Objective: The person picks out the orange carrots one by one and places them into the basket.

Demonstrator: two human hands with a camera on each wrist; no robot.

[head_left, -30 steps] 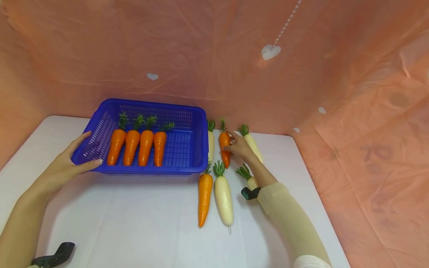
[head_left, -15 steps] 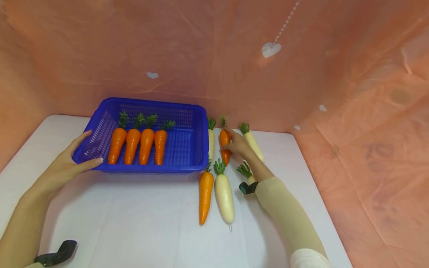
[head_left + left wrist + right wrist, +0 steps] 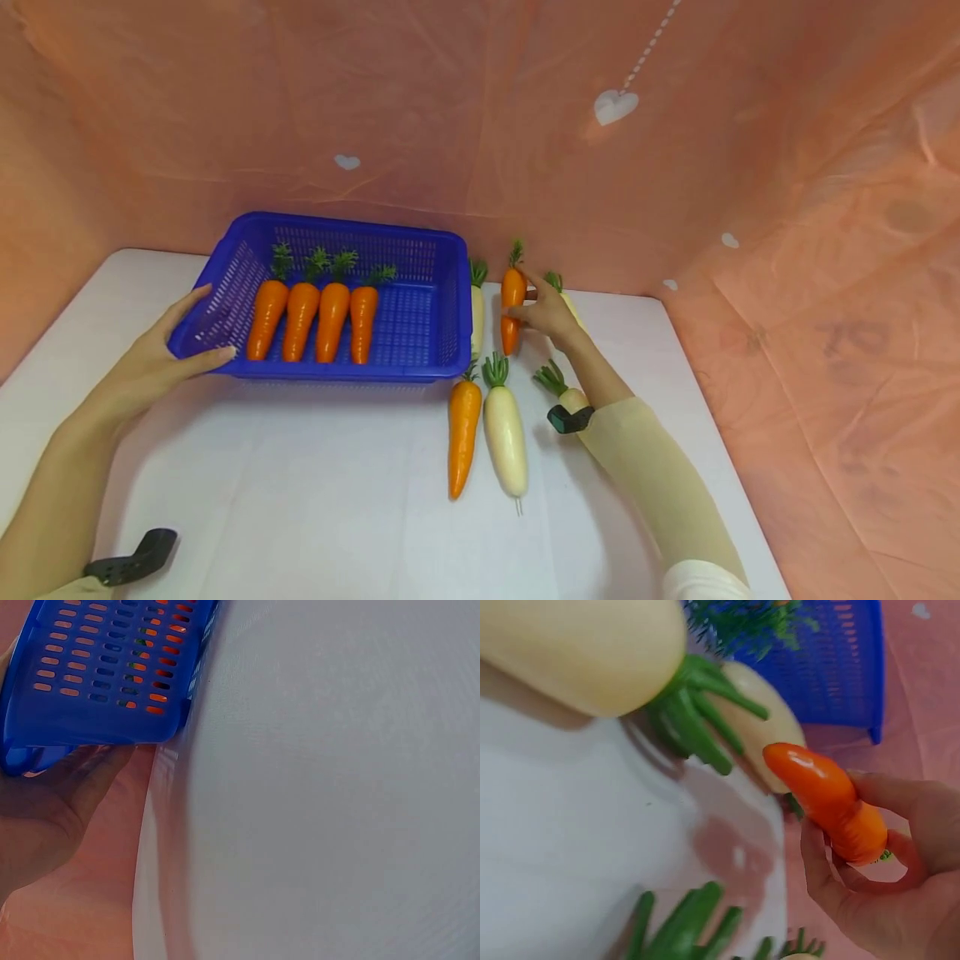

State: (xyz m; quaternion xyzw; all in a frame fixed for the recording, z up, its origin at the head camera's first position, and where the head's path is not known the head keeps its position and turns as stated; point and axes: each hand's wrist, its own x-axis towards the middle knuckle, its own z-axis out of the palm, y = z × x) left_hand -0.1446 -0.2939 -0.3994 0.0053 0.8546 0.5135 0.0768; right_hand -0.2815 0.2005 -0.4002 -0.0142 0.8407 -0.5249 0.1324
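My left hand grips the left end of a blue plastic basket, with the thumb along its front corner. The left wrist view shows that hand against the basket's slotted wall. Several orange carrots with green tops lie side by side in the basket's left half. To the right of the basket, my right hand pinches another carrot between thumb and fingers. In the right wrist view this carrot is off the table, tip pointing away from the palm.
On the white table, a carrot and a white radish lie near the basket's front right corner. One radish lies beside the basket; two more, a back radish and a front radish, are partly hidden by the right arm.
My right hand has lifted the carrot from between the radishes, moving it up and slightly right. My left hand keeps its grip on the basket; the whole view shifts slightly.
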